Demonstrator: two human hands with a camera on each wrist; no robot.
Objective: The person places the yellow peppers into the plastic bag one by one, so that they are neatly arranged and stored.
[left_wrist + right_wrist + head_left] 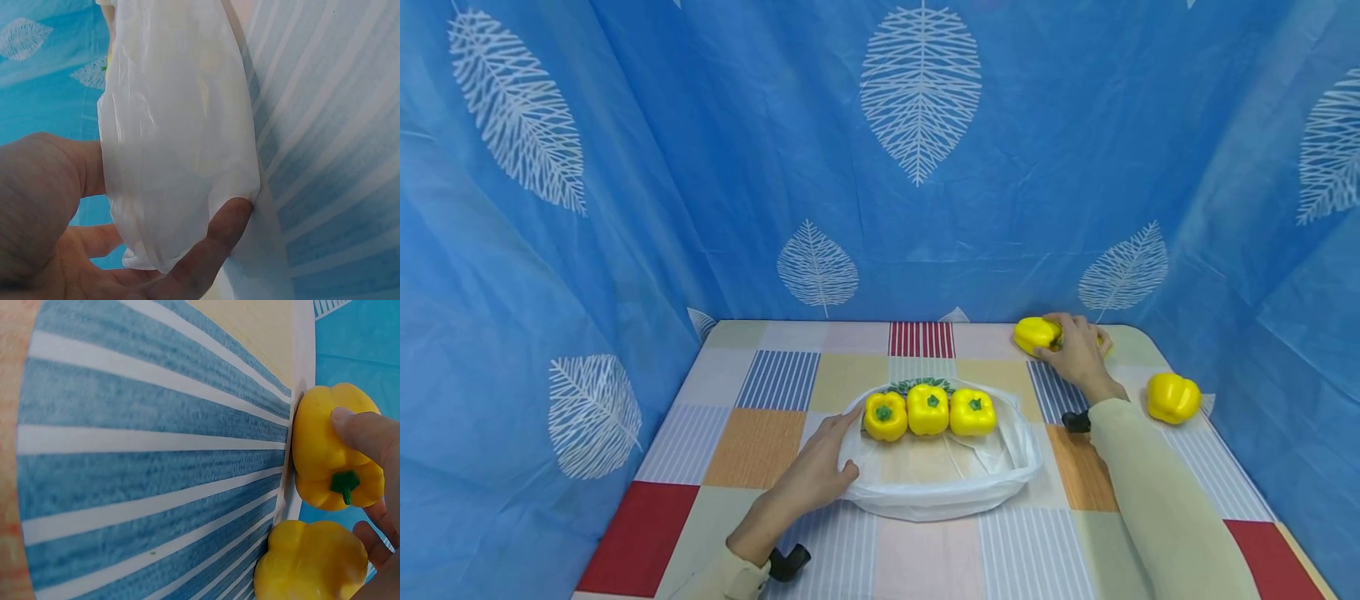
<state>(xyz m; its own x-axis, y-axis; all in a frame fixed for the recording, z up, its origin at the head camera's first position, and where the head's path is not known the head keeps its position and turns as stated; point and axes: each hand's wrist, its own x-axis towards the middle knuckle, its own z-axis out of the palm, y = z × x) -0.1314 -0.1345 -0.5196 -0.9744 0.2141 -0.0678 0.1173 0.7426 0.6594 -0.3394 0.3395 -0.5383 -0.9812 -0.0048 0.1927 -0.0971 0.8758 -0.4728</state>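
Observation:
A white plastic bag (917, 504) lies spread on the table, its rim rolled round. Three yellow bell peppers (928, 410) stand in a row inside it. My left hand (816, 467) rests at the bag's left rim, fingers and thumb spread; one finger touches the bag's outside (181, 125) in the left wrist view. At the table's far right, my right hand (1075, 350) grips a yellow bell pepper (1036, 335), its thumb beside the green stem (344, 482). A second yellow bell pepper (309, 562) sits close by it, partly hidden by that hand in the head view.
Another yellow bell pepper (1172, 397) lies near the right table edge, beyond the right sleeve (1157, 492). A patchwork cloth (760, 450) covers the table. Blue curtains (737, 167) with white leaf prints hang at the back and both sides.

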